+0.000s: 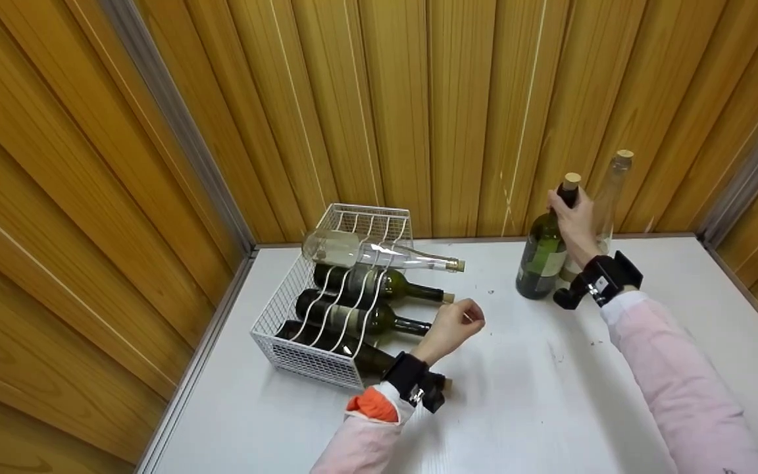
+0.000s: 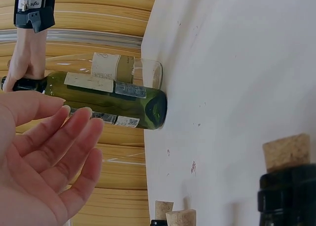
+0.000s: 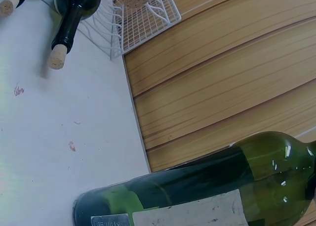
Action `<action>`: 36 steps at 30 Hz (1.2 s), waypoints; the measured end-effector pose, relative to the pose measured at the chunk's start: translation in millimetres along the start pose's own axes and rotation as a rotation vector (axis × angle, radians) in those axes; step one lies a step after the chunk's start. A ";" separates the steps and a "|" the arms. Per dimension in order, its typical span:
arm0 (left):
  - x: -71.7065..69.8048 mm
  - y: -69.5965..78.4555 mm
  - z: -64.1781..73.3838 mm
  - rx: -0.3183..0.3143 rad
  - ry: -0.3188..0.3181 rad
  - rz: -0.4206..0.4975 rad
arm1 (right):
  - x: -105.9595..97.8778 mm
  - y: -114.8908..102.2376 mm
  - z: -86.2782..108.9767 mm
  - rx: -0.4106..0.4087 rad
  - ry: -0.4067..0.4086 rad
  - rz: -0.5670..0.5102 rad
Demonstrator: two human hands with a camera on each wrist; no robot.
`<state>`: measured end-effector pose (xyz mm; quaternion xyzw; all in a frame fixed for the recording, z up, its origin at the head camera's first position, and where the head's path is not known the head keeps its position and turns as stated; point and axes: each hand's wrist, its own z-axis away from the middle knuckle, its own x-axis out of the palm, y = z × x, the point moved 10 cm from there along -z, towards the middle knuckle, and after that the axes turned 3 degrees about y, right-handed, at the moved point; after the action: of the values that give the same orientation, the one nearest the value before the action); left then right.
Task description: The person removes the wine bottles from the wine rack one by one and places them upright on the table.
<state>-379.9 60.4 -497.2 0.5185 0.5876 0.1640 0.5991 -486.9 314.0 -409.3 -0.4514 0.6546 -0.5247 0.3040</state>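
Observation:
On the right in the head view, my right hand [image 1: 575,220] grips the neck of a green wine bottle [image 1: 542,260], whose cork points up. Its base is at the white table top, seen also in the left wrist view. Just behind it stands a clear glass bottle [image 1: 609,194] with a cork. My left hand [image 1: 451,328] holds nothing, its fingers loosely bent, beside the necks of the racked bottles. A white wire rack [image 1: 316,368] carries a clear bottle [image 1: 385,255] at the back and three dark wine bottles [image 1: 379,319] lying in front of it.
Corked necks jut out of the rack's right side, one cork [image 2: 286,152] close to my left hand's camera. Wood-panelled walls [image 1: 458,118] close off the back and left of the white table [image 1: 517,395]. A metal post [image 1: 181,118] marks the left corner.

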 end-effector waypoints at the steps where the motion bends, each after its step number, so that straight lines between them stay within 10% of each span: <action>1: -0.1 0.1 0.4 0.000 -0.001 0.000 | 0.7 0.0 -0.6 -0.001 -0.001 0.005; 26: -6.5 -10.9 3.8 -0.026 0.039 0.024 | 8.8 1.4 -15.2 0.047 -0.060 0.163; 36: -6.8 -10.8 3.3 -0.024 0.013 -0.010 | 11.7 4.3 -26.3 -0.054 -0.106 0.211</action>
<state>-383.2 49.2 -503.1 0.5072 0.5922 0.1714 0.6022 -515.8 314.4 -405.7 -0.4153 0.6954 -0.4472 0.3793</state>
